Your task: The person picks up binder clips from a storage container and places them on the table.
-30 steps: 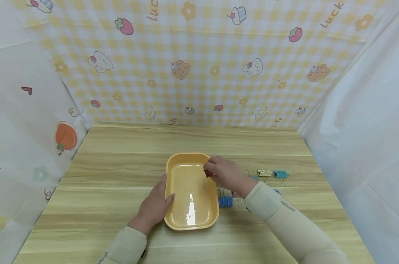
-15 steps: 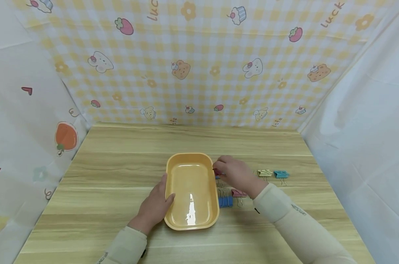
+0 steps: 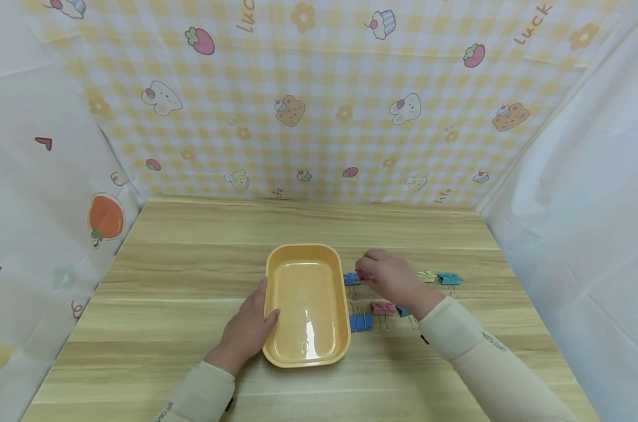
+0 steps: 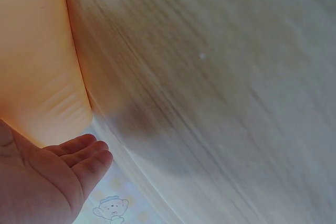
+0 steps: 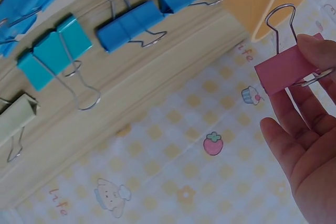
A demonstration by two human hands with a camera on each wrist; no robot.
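My left hand (image 3: 248,324) rests at the left side of a yellow tray (image 3: 345,316), thumb over the rim and fingers straight along the outer wall. In the left wrist view those fingers (image 4: 86,166) look extended beside the tray wall. My right hand (image 3: 393,278) is just right of the tray, above the table, and pinches a dark pink binder clip (image 5: 286,69) between thumb and fingers. Near and partly under this hand lie a blue binder clip (image 3: 352,279), a pale yellow one (image 3: 427,276) and a teal one (image 3: 450,278).
A nearer row on the wooden table (image 3: 192,246) has a blue clip (image 3: 361,322) close to the tray, a pink clip (image 3: 383,308) and another blue clip (image 3: 403,311). A checked cloth (image 3: 319,140) hangs at the back; white cloths flank both sides.
My right hand has moved right, away from the tray's right rim, with the dark pink binder clip still pinched. It now covers part of the back row. My left hand and the tray stay put.
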